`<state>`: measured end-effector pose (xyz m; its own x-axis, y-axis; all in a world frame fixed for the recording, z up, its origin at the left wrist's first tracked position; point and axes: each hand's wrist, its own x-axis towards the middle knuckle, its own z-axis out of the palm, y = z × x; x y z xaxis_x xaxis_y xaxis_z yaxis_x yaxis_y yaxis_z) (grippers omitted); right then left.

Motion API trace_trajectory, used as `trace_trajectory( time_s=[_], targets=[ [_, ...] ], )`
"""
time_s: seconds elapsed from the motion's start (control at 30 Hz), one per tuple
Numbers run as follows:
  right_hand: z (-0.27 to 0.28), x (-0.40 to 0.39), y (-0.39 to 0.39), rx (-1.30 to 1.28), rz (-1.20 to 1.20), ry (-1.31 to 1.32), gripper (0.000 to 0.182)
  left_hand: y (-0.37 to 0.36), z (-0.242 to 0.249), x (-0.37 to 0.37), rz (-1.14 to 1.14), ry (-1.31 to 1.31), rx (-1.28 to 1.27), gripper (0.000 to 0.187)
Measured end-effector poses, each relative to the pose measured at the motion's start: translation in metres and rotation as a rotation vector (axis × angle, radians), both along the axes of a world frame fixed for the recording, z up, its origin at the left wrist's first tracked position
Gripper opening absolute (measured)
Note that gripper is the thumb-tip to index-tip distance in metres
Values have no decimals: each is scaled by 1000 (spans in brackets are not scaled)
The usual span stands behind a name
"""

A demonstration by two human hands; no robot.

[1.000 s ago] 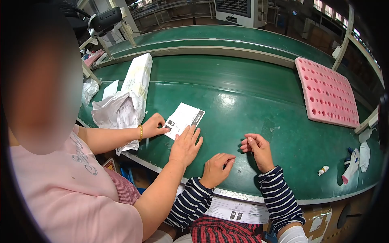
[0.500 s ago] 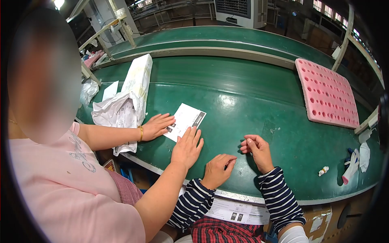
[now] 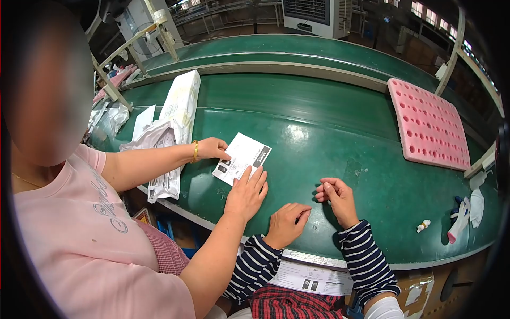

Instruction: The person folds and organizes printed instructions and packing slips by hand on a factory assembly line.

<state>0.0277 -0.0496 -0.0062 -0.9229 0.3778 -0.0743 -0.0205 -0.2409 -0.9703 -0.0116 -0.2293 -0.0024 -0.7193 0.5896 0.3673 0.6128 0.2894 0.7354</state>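
My left hand [image 3: 287, 226] rests on the green work surface [image 3: 297, 170] near its front edge, fingers curled together and thumb beside them. To its right, my right hand [image 3: 339, 202] lies on its side with fingers loosely closed and thumb against them; nothing shows in it. Left of my hands is a white printed sheet [image 3: 245, 154] with a dark label strip and small dark pictures. A co-worker's hand [image 3: 247, 189] lies flat at the sheet's near edge. The co-worker's other hand [image 3: 217, 149] touches its left edge.
A long white package [image 3: 181, 101] and an opened white plastic bag [image 3: 151, 135] lie at left. A pink foam block with holes [image 3: 430, 125] leans at right. Nearer are a small white-yellow item [image 3: 423, 225] and a glove-like piece [image 3: 459, 220]. Printed paper [image 3: 313, 277] sits below the edge.
The co-worker's far hand has lifted from lying flat and drawn back to the sheet's left edge. The sheet has shifted slightly. My hands have stayed still.
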Motion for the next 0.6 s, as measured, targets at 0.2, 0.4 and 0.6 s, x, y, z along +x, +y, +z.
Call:
trace_trajectory(
  time_s=[0.2,0.4,0.6],
  targets=[
    [1,1,0,4,3,-2,27,0,0,-1,-7,17,17,9],
    [0,1,0,36,1,-4,26,1,-3,-1,-15,18,28,9],
    [0,2,-1,41,7,-2,26,0,-2,0,-20,31,44,10]
  ],
)
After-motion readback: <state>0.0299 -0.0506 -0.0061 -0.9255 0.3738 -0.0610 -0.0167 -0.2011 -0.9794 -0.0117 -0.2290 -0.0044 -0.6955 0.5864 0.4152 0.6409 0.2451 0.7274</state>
